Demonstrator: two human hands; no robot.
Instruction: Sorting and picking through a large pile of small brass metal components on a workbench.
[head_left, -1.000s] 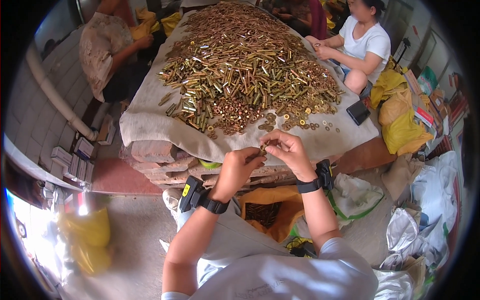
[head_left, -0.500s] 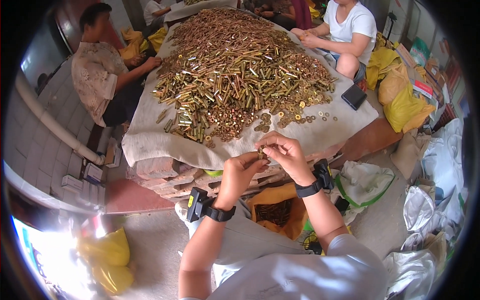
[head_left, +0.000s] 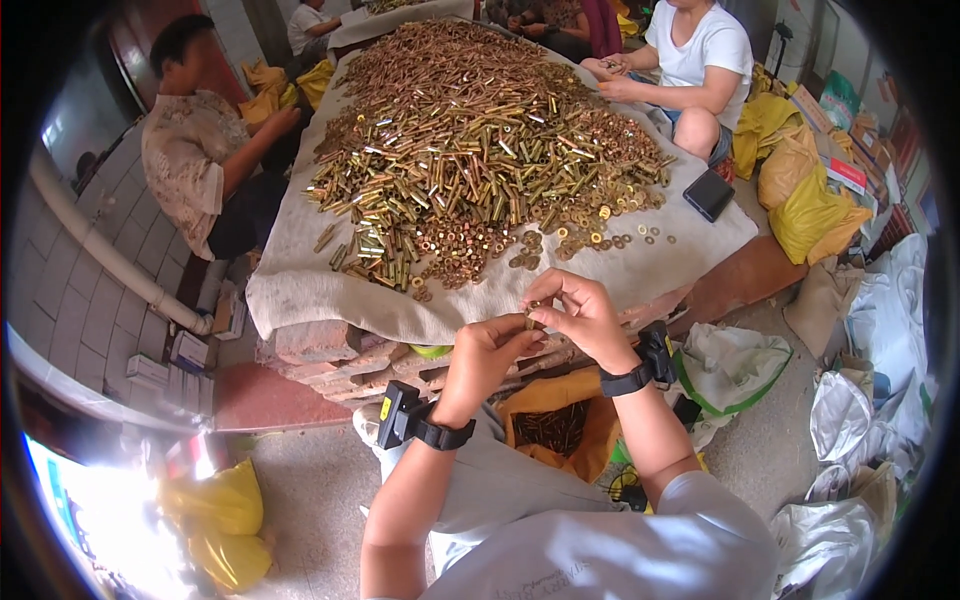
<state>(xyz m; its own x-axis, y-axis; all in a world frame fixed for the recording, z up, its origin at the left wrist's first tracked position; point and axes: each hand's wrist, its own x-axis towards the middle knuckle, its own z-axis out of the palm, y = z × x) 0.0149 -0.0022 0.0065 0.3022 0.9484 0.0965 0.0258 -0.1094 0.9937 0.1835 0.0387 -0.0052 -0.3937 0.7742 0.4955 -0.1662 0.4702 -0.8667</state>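
Note:
Just in front of the table's near edge, my two hands meet over a small brass-coloured bolt. My left hand pinches it from below between thumb and fingertips. At its upper end, the thumb and index finger of my right hand are closed; a ring-shaped nut or washer seems to be there, too small to make out. Beyond my hands lie loose washers, copper-coloured nuts, metal sleeves and a heap of long bolts.
A pale cloth covers the table, with a black phone on its right side. An orange sack holding bolts stands below my hands. One person sits at left, another at right. White sacks lie at right.
Both my hands have shifted slightly right, still together on the bolt. The person at left has drawn a hand back from the heap; the person at right has moved their hands apart.

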